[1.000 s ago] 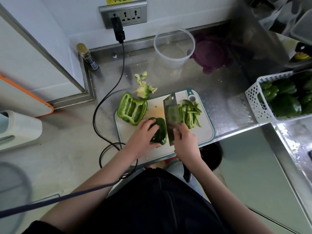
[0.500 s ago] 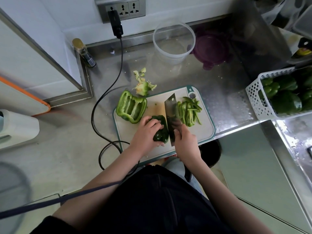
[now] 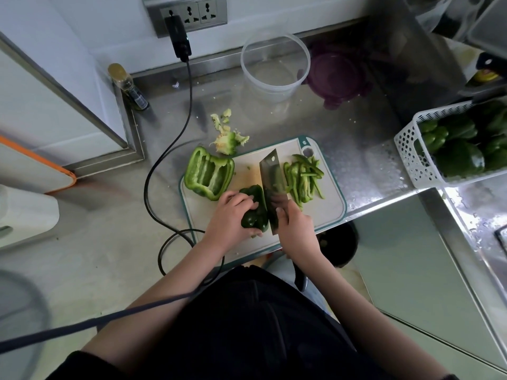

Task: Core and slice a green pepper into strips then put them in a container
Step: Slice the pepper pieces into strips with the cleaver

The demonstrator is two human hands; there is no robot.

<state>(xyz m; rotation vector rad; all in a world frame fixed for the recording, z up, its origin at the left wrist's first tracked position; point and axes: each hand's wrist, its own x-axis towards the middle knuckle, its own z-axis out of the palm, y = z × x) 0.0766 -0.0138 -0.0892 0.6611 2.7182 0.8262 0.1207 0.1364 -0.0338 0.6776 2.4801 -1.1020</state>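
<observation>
Slid left into the pepper piece [image 3: 253,209], cleaver [image 3: 272,185] points away.

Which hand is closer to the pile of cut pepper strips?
Right. The right hand grips the cleaver just below the pepper strips. The left hand holds the dark pepper piece on the blade's far side.

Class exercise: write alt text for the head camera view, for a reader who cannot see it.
Seen from above, a person's left hand holds a dark green pepper piece on a cutting board while the right hand slices it with a cleaver. Cut strips lie right of the blade; an empty clear container stands behind.
</observation>
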